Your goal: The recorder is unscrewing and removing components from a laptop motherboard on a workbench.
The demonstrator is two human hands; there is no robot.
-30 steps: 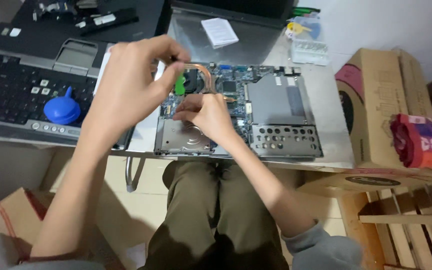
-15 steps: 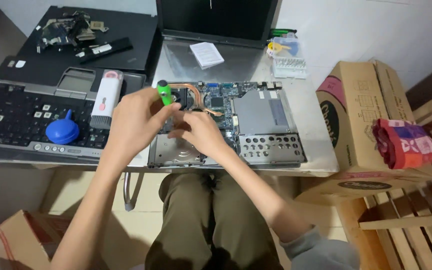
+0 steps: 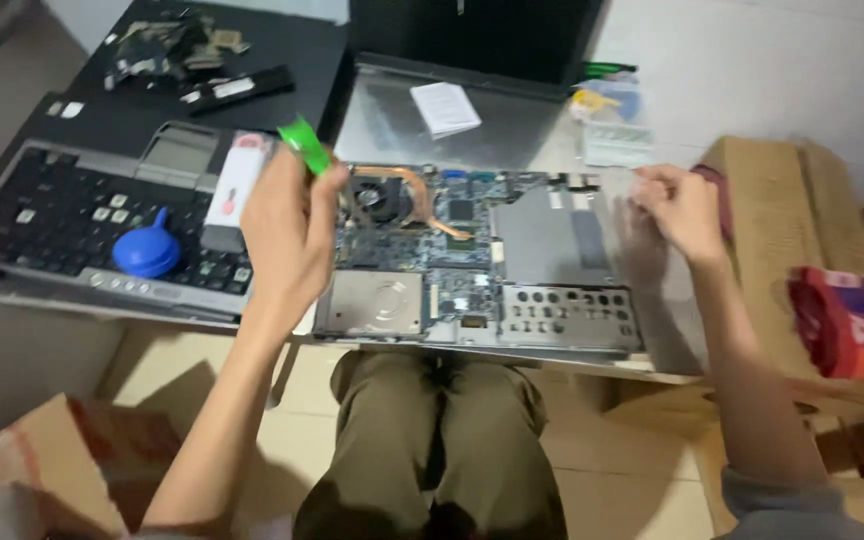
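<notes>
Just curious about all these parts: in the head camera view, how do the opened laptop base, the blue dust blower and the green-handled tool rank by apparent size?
1. Opened laptop base, by far the largest.
2. Blue dust blower.
3. Green-handled tool in the left hand; only its handle shows, so its full size is uncertain.

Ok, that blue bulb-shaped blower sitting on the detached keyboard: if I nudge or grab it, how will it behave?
The blue blower is round-bodied with a thin nozzle, so it would probably roll or tip if nudged, especially on the uneven keys of the keyboard. It looks like soft rubber, likely light and squashy under grip. Neither the left hand nor the right hand touches it.
</notes>
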